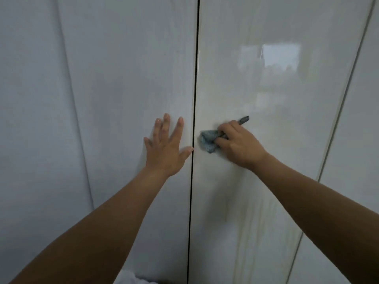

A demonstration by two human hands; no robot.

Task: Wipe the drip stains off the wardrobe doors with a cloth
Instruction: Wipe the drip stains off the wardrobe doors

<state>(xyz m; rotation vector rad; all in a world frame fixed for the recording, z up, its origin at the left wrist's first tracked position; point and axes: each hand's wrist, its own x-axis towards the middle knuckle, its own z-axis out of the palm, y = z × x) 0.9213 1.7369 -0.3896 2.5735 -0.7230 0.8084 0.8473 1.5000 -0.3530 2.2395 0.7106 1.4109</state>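
Against right door (266, 140), cloth (208, 141) gripped by right hand (239, 144)

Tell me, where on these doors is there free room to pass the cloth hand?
Free: the right door above and below the right hand, out to its right edge; the left door above the left hand. Crowded: beside the dark gap, where the flat left hand and the cloth sit close on either side.

Four door panels (133, 58), two each side of the dark gap (195, 78). Two hands: left hand (167, 149), right hand (238, 144). One cloth (207, 141).
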